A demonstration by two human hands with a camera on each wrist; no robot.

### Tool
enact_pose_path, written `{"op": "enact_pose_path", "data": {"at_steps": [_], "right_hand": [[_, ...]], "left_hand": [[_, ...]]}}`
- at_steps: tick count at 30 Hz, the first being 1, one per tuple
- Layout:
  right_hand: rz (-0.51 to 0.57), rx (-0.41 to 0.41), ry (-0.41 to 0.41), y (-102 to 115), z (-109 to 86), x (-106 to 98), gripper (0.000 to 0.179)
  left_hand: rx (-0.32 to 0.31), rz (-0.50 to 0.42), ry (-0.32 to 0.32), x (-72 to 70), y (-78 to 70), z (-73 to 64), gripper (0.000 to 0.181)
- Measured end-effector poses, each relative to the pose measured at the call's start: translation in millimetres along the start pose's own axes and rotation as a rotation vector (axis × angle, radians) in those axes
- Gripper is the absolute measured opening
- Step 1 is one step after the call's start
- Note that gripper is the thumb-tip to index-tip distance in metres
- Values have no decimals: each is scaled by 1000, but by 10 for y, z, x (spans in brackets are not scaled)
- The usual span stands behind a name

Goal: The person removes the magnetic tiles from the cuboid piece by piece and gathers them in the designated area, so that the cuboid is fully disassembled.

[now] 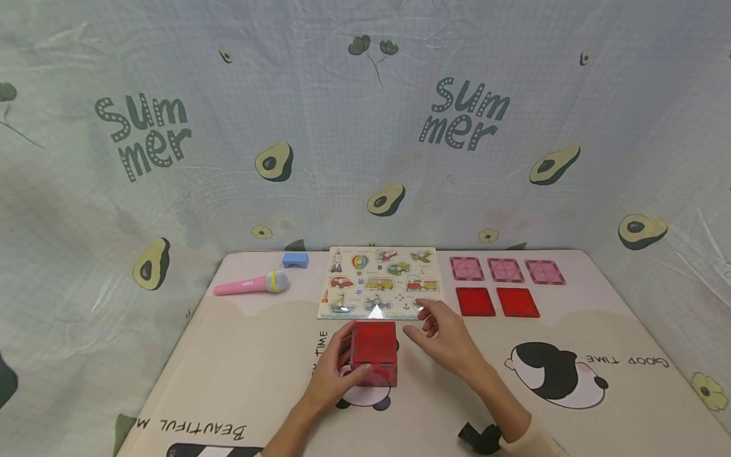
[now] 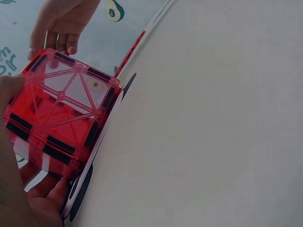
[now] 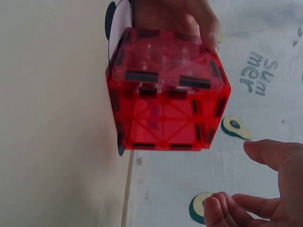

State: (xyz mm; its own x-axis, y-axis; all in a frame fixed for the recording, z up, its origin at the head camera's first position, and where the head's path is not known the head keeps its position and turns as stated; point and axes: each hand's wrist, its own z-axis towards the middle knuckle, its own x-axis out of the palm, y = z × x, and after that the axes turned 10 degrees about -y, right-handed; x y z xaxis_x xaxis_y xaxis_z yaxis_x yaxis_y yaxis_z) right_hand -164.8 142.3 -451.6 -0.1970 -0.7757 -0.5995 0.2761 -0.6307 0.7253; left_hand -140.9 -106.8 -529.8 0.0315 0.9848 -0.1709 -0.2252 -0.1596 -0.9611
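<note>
A cube of red and pink magnetic tiles stands on the table, over a printed panda face. My left hand holds it from the left, thumb on the near side and fingers behind. Triangular bracing and dark magnet strips show on the cube in the left wrist view. To the cube's right my right hand hovers apart from it, holding nothing, with thumb and fingers spread and loosely bent. In the right wrist view that hand is partly cut off by the frame edge.
Behind the cube lies a vehicle puzzle board. Three pink tiles and two red tiles lie flat at the back right. A pink toy microphone and a blue block lie at the back left. A printed curtain hangs behind.
</note>
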Motion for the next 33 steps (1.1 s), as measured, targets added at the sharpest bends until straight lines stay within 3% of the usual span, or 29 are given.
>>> {"op": "enact_pose_path", "data": {"at_steps": [15, 24, 30, 33], "right_hand": [[13, -52, 130, 100, -119, 162, 63], [83, -94, 203, 73, -165, 216, 71], [92, -72, 218, 69, -161, 239, 73], [110, -44, 235, 63, -152, 245, 73]], "left_hand": [[-5, 16, -4, 1, 14, 4, 79], [6, 20, 0, -1, 19, 7, 78], [41, 28, 2, -4, 36, 4, 77], [29, 22, 2, -2, 33, 4, 77]]}}
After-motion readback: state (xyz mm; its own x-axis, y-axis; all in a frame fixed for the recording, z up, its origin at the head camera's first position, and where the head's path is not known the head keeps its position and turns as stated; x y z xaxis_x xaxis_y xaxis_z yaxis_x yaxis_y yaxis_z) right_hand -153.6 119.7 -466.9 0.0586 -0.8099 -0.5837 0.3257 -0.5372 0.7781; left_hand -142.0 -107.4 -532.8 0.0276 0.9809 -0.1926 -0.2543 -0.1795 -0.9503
